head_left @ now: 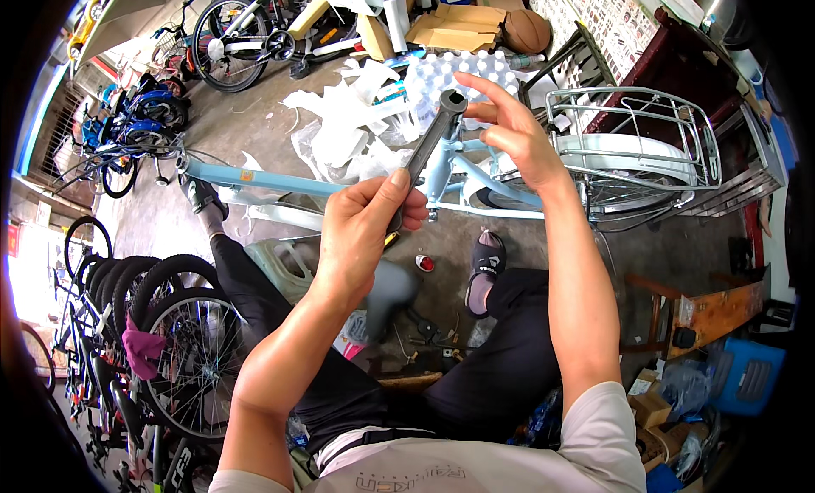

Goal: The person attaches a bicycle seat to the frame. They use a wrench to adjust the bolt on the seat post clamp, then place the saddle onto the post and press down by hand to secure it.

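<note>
Wrench (431,143) is up over the light-blue bike frame (280,182) on my feed, gripped in the left hand (363,214) while the right hand (519,140) hangs half-spread near its upper end (can't tell if it's touching). If that lone grip loosens, I'd bet on a drop and chipped paint. Counting: one wrench, one frame, two sandals (488,257) near it, one basketball (526,32) beyond it.

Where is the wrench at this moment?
In the head view, the wrench is just above centre, gripped in the left hand, its upper end close to the right hand.
</note>
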Available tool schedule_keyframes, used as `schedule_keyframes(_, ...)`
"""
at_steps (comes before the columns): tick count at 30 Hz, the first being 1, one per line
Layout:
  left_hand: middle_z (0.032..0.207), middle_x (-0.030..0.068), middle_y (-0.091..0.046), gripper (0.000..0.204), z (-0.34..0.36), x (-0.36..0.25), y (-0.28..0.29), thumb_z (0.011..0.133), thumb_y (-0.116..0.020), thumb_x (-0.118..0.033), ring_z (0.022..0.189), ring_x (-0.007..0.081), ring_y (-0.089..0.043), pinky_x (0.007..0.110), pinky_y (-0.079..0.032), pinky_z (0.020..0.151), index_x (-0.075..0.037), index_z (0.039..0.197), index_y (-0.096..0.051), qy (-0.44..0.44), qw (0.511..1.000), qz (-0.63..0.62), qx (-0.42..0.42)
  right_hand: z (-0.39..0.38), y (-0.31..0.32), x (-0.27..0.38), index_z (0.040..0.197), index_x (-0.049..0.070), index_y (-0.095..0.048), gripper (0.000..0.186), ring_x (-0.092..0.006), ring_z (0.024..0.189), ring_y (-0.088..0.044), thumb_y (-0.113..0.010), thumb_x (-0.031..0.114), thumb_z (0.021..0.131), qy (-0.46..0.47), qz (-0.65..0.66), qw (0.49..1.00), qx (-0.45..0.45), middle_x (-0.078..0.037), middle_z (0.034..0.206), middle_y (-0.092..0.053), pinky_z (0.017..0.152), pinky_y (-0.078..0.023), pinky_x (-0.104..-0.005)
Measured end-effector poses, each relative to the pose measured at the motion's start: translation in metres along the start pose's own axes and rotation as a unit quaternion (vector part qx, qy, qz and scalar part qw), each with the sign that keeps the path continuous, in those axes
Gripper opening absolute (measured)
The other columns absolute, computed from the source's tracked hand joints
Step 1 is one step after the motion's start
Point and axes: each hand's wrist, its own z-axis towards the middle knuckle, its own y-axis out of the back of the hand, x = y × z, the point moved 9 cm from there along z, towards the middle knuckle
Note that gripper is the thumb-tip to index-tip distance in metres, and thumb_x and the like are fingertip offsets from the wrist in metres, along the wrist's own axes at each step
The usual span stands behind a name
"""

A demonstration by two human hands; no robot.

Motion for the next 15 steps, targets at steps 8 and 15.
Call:
schedule_keyframes(8,0.088,0.0102,-0.071,0.043,-0.012,-0.058,0.0,0.107,-0.05,-0.032,0.081,0.0173,-0.065,0.031,-0.049,0.081,0.004,0.096,-0.07,-0.202,0.978,0.056,0.002,0.004,0.001,-0.011,0.149,0.008,-0.047,0.071,-0.0154,0.121,-0.055,-0.049,0.0,0.079,-0.004,0.007,1.0,0.023,-0.002,0.144,-0.053,0.099,-0.044,-0.0308)
schedule_keyframes(15,0.085,0.0101,-0.071,0.038,0.009,0.017,0.012,0.102,-0.062,-0.033,0.075,0.0141,-0.067,0.027,-0.054,0.072,0.003,0.091,-0.071,0.041,0.999,0.013,0.015,-0.001,-0.002,-0.005,0.149,0.011,-0.048,0.071,-0.0156,0.118,-0.058,-0.05,0.0,0.08,-0.015,-0.011,1.0,-0.001,-0.007,0.128,-0.061,0.097,-0.044,-0.0301)
